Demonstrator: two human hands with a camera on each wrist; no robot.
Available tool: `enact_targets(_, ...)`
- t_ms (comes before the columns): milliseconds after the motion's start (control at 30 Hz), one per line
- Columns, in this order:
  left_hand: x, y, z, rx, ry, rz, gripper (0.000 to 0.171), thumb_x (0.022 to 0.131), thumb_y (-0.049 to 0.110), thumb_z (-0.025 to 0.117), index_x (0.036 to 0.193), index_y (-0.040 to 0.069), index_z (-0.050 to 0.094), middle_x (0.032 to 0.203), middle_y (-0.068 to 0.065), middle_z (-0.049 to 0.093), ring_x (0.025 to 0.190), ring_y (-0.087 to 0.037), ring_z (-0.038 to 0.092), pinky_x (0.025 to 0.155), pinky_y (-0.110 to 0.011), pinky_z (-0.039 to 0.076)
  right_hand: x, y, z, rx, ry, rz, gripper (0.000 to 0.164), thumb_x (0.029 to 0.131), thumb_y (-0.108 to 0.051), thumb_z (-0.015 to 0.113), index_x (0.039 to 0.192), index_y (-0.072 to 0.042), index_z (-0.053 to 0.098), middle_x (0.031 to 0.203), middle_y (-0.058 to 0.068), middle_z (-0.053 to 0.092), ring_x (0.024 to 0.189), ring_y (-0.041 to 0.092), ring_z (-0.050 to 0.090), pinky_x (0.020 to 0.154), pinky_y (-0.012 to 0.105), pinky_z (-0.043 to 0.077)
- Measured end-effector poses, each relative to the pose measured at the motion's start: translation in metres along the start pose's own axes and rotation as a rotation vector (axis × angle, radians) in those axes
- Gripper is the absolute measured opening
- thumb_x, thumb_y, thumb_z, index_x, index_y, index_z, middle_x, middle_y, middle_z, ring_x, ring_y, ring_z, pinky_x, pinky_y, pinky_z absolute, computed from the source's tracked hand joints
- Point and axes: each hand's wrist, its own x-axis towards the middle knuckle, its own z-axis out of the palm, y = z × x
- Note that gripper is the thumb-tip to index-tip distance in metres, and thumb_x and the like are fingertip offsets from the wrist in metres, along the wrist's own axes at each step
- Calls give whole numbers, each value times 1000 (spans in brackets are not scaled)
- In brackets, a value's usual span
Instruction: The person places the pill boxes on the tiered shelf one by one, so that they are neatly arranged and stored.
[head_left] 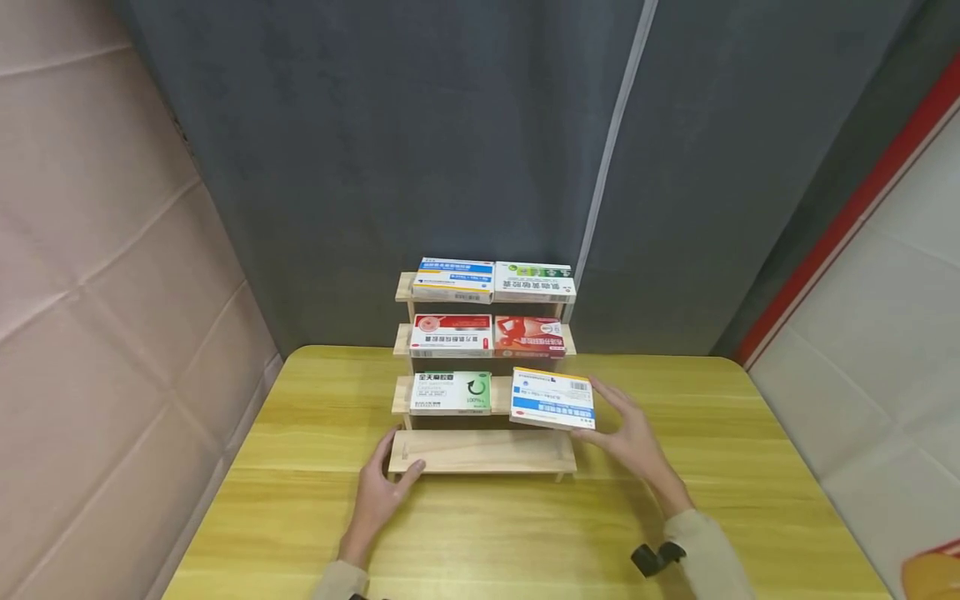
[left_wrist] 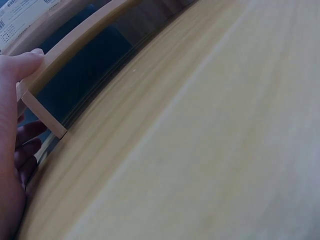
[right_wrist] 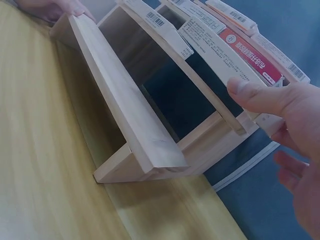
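A wooden tiered display rack (head_left: 483, 451) stands on the table. My left hand (head_left: 381, 492) grips the left end of its lowest step, thumb on top and fingers around the end, as the left wrist view also shows. With my right hand (head_left: 630, 437) I pinch a white, blue and yellow medicine box (head_left: 552, 398) by its right end. The box sits slightly tilted over the right part of the second step from the bottom. Beside it on that step lies a white and green medicine box (head_left: 452, 393). The lowest step carries no box.
Higher up are a white and red box (head_left: 452, 336), a red box (head_left: 529, 337), a blue and white box (head_left: 453, 280) and a white and green capsule box (head_left: 535, 282). A dark grey curtain (head_left: 390, 150) hangs behind the yellow wooden table (head_left: 300, 467).
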Motion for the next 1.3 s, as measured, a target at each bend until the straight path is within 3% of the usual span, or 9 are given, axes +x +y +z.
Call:
enact_targets(233,1,-3,0,-23,-12,23,80,86,11,80,150,-10,36,147,-31,50,134,-44,52,107,-9,38,11,-2,4,-19,-35,7,93,74,-26,92,152,-8,45,156,23,44,145,47,36,116,73,29)
enact_targets(467,1,2,0,-2,-7,16,79,86,12,81,149,-11,38,146,-31,50,134,-46,52,108,-13,38,20,-6,8,-29,-57,0,95,73,-31,92,152,-4,45,155,26,43,144,49,37,117,71,30)
enact_targets(700,5,-23,8,-16,4,11,81,86,10,80,152,-5,37,148,-29,49,136,-44,51,113,-25,41,26,-5,12,-28,-75,7,93,76,-25,91,151,-1,44,156,28,41,144,51,36,118,71,28)
enact_targets(867,7,-40,9,-17,8,26,81,86,14,81,153,1,38,149,-24,51,135,-40,53,112,-23,42,28,-5,14,-26,-101,22,93,76,-26,90,153,-3,43,157,27,40,144,51,36,118,71,28)
enact_targets(1267,6,-43,6,-30,-5,28,84,87,22,81,154,0,36,152,-25,47,138,-41,50,112,-20,40,28,-5,23,33,-119,21,95,77,-29,89,154,-4,39,159,22,39,146,47,35,120,69,27)
enact_targets(1300,6,-38,5,-31,-6,24,83,87,20,81,154,-1,36,152,-26,47,138,-42,50,112,-19,39,28,-4,24,37,-117,21,95,77,-28,89,154,-3,39,159,22,39,146,47,35,119,69,27)
